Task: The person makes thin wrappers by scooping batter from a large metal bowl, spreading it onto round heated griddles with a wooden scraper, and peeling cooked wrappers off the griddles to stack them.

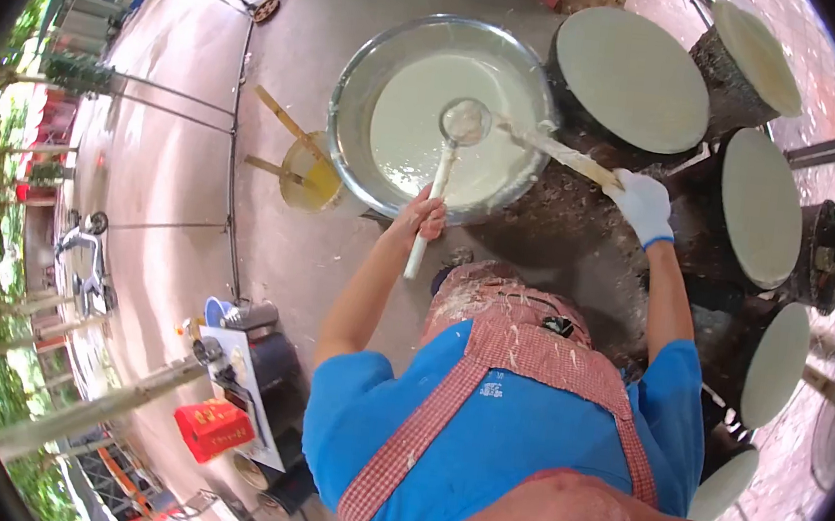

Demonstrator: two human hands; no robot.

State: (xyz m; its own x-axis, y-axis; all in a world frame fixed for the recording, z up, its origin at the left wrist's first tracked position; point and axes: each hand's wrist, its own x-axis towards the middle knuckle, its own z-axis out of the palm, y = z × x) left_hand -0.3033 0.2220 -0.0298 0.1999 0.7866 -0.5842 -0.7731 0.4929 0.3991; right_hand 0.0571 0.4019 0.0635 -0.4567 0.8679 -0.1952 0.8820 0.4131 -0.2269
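Note:
My bare left hand [422, 216] is wrapped round the pale handle of a ladle [466, 122]. The ladle's round bowl holds whitish batter and hangs over a wide metal basin [347, 158]. Creamy white batter [417, 110] fills the lower part of that basin. In a white glove, my right hand [644, 207] grips one end of a wooden stick [573, 160]. The stick is smeared with white; its far end reaches over the basin's right rim, close to the ladle. What shape that end has, I cannot make out.
Several dark round stoves with pale flat tops, such as the nearest one [634, 78], curve along the right. Left of the basin stands a bucket [310, 175] of yellow liquid with two wooden handles. A small table [243, 384] with a red box [212, 430] is at lower left.

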